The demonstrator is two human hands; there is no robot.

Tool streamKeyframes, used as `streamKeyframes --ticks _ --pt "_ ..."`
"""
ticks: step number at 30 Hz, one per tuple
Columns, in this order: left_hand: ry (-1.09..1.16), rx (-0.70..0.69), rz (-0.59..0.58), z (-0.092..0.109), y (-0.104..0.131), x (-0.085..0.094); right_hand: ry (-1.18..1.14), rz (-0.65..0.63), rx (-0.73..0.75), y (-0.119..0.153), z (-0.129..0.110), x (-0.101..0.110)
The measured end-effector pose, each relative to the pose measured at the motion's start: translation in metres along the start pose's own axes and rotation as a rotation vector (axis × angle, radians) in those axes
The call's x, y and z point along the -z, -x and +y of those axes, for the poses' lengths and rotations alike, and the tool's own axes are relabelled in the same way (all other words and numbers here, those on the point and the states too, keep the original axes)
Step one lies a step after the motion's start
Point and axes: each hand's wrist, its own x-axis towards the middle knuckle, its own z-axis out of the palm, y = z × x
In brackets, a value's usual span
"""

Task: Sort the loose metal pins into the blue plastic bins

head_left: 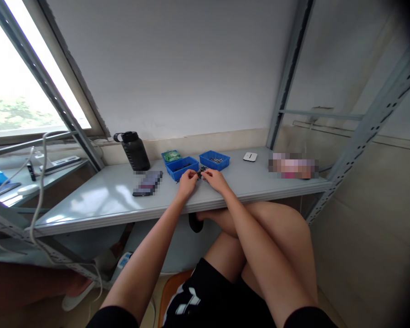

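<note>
My left hand (188, 181) and my right hand (214, 177) are close together over the front half of the table. Between and behind their fingertips lies a cluster of small dark and silvery pieces (202, 169), too small to name. Both hands have their fingers pinched; whatever is in them is too tiny to make out. Just behind my left hand stands a blue tray (172, 175) with dark small parts inside. Behind my right hand is a second blue tray (225, 165) holding several thin silvery pieces like screws or pins.
A further blue tray with a green packet (171, 156) sits at the back. To the left are a black water bottle (135, 152) and a phone (147, 183). A white square device (250, 157) and a blurred pinkish object (292, 166) lie right. Metal posts (290, 68) frame the table.
</note>
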Motion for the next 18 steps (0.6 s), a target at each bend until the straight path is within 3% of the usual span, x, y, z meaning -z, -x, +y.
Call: streamKeyframes --ticks 8,18 --pt "-0.028 -0.04 -0.063 -0.002 -0.0021 -0.0007 0.019 0.009 -0.02 -0.0016 0.0032 -0.0008" --pt "-0.038 -0.023 -0.045 -0.0031 -0.0031 -0.0012 -0.002 0.029 -0.045 -0.0033 0.0087 -0.003"
